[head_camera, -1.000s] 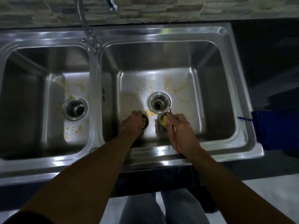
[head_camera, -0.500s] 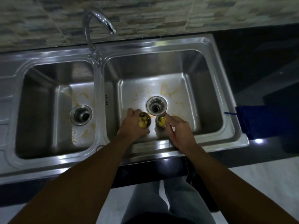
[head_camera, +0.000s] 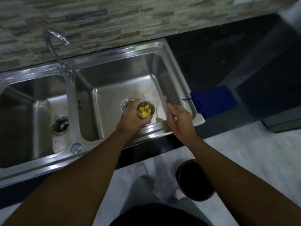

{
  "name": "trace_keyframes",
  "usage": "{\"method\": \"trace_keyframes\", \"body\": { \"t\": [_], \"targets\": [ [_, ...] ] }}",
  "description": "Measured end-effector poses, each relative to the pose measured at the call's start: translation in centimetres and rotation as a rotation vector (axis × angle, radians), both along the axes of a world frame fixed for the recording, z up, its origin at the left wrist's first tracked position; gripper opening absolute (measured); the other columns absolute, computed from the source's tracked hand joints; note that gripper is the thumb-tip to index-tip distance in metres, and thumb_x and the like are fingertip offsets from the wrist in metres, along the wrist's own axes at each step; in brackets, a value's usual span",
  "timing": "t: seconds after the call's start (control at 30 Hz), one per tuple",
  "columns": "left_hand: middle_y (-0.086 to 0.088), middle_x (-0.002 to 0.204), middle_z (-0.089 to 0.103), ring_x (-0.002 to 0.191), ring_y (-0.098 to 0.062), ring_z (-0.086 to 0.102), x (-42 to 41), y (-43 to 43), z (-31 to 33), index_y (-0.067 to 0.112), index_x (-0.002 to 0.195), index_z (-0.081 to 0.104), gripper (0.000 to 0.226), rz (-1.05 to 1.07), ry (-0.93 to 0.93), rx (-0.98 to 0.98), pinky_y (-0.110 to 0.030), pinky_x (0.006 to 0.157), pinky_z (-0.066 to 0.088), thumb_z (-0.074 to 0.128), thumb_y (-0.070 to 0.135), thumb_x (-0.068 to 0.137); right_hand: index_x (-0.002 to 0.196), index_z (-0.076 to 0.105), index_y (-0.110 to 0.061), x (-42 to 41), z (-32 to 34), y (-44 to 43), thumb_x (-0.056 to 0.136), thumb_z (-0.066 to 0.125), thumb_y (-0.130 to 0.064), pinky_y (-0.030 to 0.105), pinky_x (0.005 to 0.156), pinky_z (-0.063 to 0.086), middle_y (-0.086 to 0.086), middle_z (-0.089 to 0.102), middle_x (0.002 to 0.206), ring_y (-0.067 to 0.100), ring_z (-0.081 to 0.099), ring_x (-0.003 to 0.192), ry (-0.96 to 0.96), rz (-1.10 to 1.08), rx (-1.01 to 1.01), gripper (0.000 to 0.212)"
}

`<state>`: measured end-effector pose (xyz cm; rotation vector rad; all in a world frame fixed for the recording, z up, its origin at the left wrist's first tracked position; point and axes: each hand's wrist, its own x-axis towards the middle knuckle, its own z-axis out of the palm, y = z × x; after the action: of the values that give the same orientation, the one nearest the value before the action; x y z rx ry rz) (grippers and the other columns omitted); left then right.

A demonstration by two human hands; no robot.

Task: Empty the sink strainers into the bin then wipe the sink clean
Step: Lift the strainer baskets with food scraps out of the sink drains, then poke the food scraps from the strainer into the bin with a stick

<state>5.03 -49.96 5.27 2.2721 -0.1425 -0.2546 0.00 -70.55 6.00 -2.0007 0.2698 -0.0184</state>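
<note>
My left hand (head_camera: pixel 132 118) grips a small metal strainer (head_camera: pixel 145 110) holding yellow food pieces, lifted above the right basin (head_camera: pixel 114 82) of the steel double sink. I cannot tell whether a second strainer is nested under it. My right hand (head_camera: pixel 180 119) hovers over the basin's front right corner, fingers pinched on a thin red stick (head_camera: pixel 175 123) that runs back along the wrist. The right drain (head_camera: pixel 126 102) is open and partly hidden by my left hand. The left drain (head_camera: pixel 59 125) is open too. Yellow smears mark both basin floors. A dark round bin (head_camera: pixel 193 180) stands on the floor by my right forearm.
A folded blue cloth (head_camera: pixel 213 100) lies on the dark counter just right of the sink. The tap (head_camera: pixel 55 39) rises at the back between the basins. A stone-tiled wall runs behind. The light floor and my legs show below the counter edge.
My left hand has lifted the strainer off the basin floor and moved it right. My right hand has left the other strainer and shifted right. The view swung right, bringing the bin into sight.
</note>
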Motion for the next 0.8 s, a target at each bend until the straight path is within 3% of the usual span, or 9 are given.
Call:
{"method": "trace_keyframes", "body": {
  "t": [0.03,0.07,0.13,0.27,0.4,0.5,0.57,0.63,0.8],
  "targets": [
    [-0.004,0.137,0.054,0.126,-0.023,0.050,-0.6,-1.3,0.2,0.024,0.139,0.049,0.082,0.007,-0.007,-0.009,-0.042,0.106,0.045,0.087,0.031,0.067,0.109,0.071,-0.008,-0.6,0.3,-1.0,0.099,0.062,-0.020,0.014,0.060,0.050,-0.006,0.064,0.076,0.002,0.059,0.065,-0.019,-0.021,-0.001,0.018],
    [-0.004,0.139,0.052,0.127,-0.023,0.049,-1.2,-2.6,0.5,0.025,0.141,0.047,0.084,0.014,-0.014,-0.014,-0.041,0.107,0.044,0.086,0.034,0.067,0.114,0.070,-0.007,-1.5,0.4,-2.0,0.100,0.060,-0.016,0.013,0.067,0.050,-0.007,0.066,0.084,0.003,0.059,0.071,-0.109,0.006,-0.163,0.020],
    [-0.002,0.140,0.052,0.127,-0.022,0.050,-2.3,-5.5,1.0,0.028,0.142,0.044,0.087,0.007,-0.038,-0.018,-0.039,0.106,0.045,0.086,0.040,0.067,0.127,0.066,-0.005,-3.5,0.5,-4.5,0.100,0.056,-0.008,0.003,0.081,0.042,-0.002,0.068,0.102,0.002,0.058,0.083,-0.264,0.020,-0.345,0.029],
    [0.006,0.126,0.060,0.116,-0.012,0.056,-4.3,-11.0,1.7,0.030,0.130,0.055,0.077,-0.064,-0.137,-0.037,-0.027,0.097,0.045,0.090,0.039,0.062,0.127,0.066,-0.002,-7.9,0.6,-9.3,0.098,0.057,-0.004,0.001,0.087,0.038,0.009,0.070,0.109,0.004,0.059,0.086,-0.406,-0.100,-0.409,0.031],
    [0.006,0.123,0.064,0.113,-0.008,0.058,-7.2,-16.6,1.4,0.029,0.126,0.056,0.078,-0.178,-0.134,-0.103,-0.020,0.094,0.045,0.088,0.041,0.056,0.124,0.067,0.002,-13.0,-0.6,-14.0,0.096,0.060,-0.001,0.008,0.094,0.044,0.013,0.070,0.117,0.014,0.067,0.097,-0.411,-0.208,-0.410,0.029],
    [0.013,0.119,0.065,0.109,-0.001,0.060,-9.9,-20.7,0.8,0.031,0.126,0.055,0.076,-0.255,-0.145,-0.155,-0.013,0.090,0.048,0.088,0.047,0.060,0.123,0.068,0.000,-17.3,-1.4,-16.7,0.098,0.056,-0.010,0.015,0.100,0.048,0.010,0.072,0.119,0.010,0.067,0.103,-0.363,-0.343,-0.388,0.030],
    [0.015,0.118,0.064,0.110,0.001,0.060,-11.7,-23.2,0.2,0.027,0.127,0.055,0.076,-0.299,-0.127,-0.181,-0.016,0.091,0.052,0.091,0.046,0.063,0.124,0.069,-0.002,-19.9,-2.3,-18.4,0.099,0.055,-0.014,0.029,0.101,0.053,0.008,0.071,0.122,0.011,0.068,0.109,-0.305,-0.451,-0.342,0.031],
    [0.011,0.123,0.065,0.115,-0.005,0.060,-13.4,-25.3,-0.9,0.024,0.130,0.055,0.078,-0.345,-0.102,-0.177,-0.029,0.095,0.056,0.091,0.045,0.064,0.124,0.069,-0.004,-22.2,-3.1,-19.9,0.101,0.054,-0.015,0.040,0.097,0.056,0.008,0.071,0.124,0.015,0.068,0.112,-0.278,-0.524,-0.347,0.030],
    [0.005,0.134,0.062,0.125,-0.015,0.057,-17.0,-28.8,-5.2,0.023,0.140,0.050,0.085,-0.473,-0.022,-0.105,-0.036,0.097,0.057,0.087,0.051,0.068,0.123,0.070,-0.004,-27.0,-6.2,-21.6,0.102,0.052,-0.015,0.043,0.092,0.058,0.008,0.072,0.120,0.018,0.070,0.109,-0.187,-0.668,-0.317,0.030]
  ]
}}
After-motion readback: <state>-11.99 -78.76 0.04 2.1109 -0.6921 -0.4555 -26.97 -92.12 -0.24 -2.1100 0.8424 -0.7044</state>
